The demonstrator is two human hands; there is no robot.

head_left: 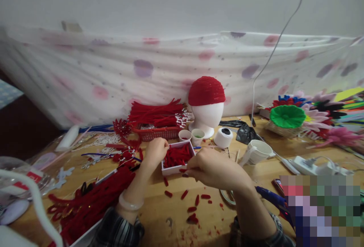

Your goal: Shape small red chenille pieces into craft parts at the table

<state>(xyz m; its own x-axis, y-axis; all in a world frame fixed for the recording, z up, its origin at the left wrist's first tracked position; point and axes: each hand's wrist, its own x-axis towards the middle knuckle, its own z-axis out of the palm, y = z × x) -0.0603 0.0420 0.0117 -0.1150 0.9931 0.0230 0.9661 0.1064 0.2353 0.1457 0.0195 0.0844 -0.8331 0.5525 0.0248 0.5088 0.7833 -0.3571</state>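
Note:
A shallow white box [170, 171] filled with short red fuzzy chenille pieces [178, 155] sits on the table between my hands. My left hand [155, 154] is closed at the box's far left corner, its fingertips turned away, so what they grip is hidden. At the box's front right corner my right hand [212, 165] is pinched, with a short red chenille piece [183, 171] at its fingertips. Several similar loose pieces [197, 200] are scattered over the wood in front of the box.
Behind stand a white foam head [207, 114] in a red cap [206, 91], a red basket [155, 133] of red stems, two small cups [197, 136] and a thread cone [223, 138]. A mug [259, 151], power strip [305, 166] and blue glue gun [271, 197] lie right; red chenille loops [93, 205] left.

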